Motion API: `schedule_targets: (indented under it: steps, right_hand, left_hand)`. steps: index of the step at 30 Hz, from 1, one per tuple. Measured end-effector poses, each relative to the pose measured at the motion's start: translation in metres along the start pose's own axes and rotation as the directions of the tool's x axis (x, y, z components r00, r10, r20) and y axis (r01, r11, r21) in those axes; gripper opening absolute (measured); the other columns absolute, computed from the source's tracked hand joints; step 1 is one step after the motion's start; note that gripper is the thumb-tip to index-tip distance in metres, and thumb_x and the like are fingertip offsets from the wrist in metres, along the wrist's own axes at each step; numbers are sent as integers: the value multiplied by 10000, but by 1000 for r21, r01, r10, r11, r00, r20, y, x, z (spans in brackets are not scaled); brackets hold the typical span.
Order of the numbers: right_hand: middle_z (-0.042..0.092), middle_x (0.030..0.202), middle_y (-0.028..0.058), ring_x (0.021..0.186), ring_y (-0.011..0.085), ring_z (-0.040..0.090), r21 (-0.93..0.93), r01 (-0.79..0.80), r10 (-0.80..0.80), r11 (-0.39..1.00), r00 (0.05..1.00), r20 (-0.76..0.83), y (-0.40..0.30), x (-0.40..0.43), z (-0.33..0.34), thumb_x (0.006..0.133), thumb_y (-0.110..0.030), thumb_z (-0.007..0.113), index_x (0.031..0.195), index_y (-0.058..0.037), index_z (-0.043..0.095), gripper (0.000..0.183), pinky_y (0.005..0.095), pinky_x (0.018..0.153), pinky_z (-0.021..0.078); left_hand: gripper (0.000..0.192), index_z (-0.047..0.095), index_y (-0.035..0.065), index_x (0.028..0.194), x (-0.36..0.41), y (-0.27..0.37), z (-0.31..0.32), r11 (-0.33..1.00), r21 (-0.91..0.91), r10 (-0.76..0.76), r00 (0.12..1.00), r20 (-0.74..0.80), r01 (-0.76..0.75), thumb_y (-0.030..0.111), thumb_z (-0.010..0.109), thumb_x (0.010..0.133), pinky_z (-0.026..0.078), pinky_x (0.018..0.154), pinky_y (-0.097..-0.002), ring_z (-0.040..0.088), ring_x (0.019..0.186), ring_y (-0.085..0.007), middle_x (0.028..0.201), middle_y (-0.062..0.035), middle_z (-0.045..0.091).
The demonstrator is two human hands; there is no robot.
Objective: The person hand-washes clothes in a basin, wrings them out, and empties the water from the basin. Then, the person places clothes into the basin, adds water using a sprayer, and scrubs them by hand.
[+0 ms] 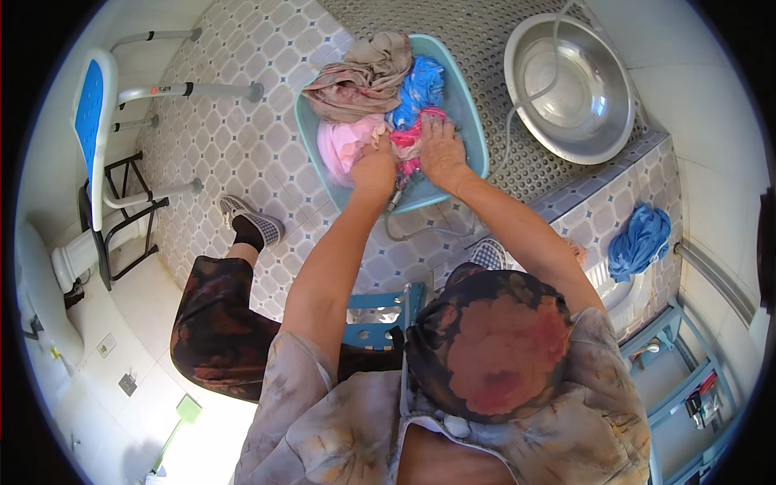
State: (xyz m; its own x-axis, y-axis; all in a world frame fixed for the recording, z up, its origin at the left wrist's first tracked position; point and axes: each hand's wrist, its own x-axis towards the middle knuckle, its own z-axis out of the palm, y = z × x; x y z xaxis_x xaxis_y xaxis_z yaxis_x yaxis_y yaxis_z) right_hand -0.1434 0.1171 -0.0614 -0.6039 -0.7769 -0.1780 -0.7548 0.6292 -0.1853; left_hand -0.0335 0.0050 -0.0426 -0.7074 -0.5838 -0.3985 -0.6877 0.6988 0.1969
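Note:
In the head view, a light blue plastic basin [474, 115] on the floor holds wet laundry and water. My left hand [374, 165] is in the basin, its fingers curled into a light pink cloth [336, 145]. My right hand [444, 151] lies palm down on a crimson patterned cloth [405, 139]; its fingertips are partly lost in the folds. Behind my hands are a bunched blue patterned cloth [422, 88] and a brownish-beige garment [370, 76] that hangs over the far left rim. A hose end with a metal fitting [397, 195] rests over the near rim.
A stainless steel basin [573, 91] stands at the right on a dimpled mat [479, 36], a grey hose [545, 91] crossing it. A blue-seated shower chair [94, 133] stands left. Blue cloth [639, 242] lies by the squat toilet [627, 297]. A blue rack [673, 388] stands lower right.

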Motion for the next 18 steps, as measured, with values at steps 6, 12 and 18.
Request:
schedule_targets:
  steps: [6,12,18]
  right_hand:
    - [462,1344,160,1264,381,429,-28,-18,21,999,993,115,-12,19,6,888,-200,545,1477,-41,309,653,447,960,471]
    - [660,921,124,890,304,668,687,-118,235,717,969,-79,31,15,1,789,-98,655,1132,-47,623,348,404,795,547]
    - [653,769,82,653,160,645,957,-288,-16,-44,958,288,-32,-27,-99,740,-77,698,885,-59,618,166,310,600,516]
  left_hand:
    - [513,441,94,1395,19,-17,17,994,-41,-96,989,115,101,187,523,898,556,810,-444,678,992,-352,1136,-209,658]
    - [617,416,123,1436,-13,-32,-19,282,-900,53,931,360,332,290,630,883,544,811,-402,661,953,-265,1046,-138,665]
    - [649,398,94,1446,-39,-11,-55,-337,-757,-4,803,596,560,381,621,908,528,835,-368,605,1013,-189,1200,-111,603]
